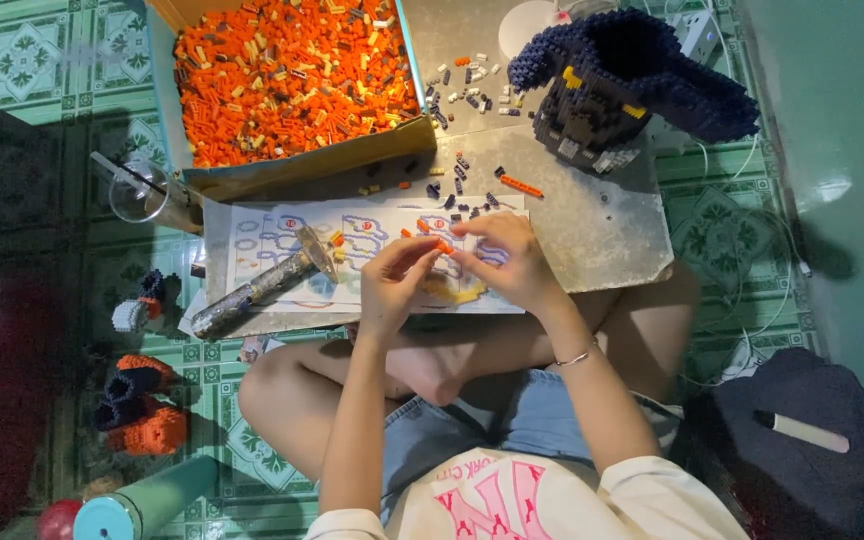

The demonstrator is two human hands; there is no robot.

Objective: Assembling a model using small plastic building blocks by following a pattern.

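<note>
Left hand (389, 280) and right hand (505, 262) pinched together on small orange bricks (441, 244). Held just above the instruction sheet (272, 240), near the box of orange bricks (292, 75).

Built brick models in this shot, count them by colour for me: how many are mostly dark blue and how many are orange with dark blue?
Mostly dark blue: 1, the big model on the metal sheet
Orange with dark blue: 1, the cluster on the floor
Small dark blue and white piece: 1
Total: 3

The hands hold a separate small orange piece.
</note>
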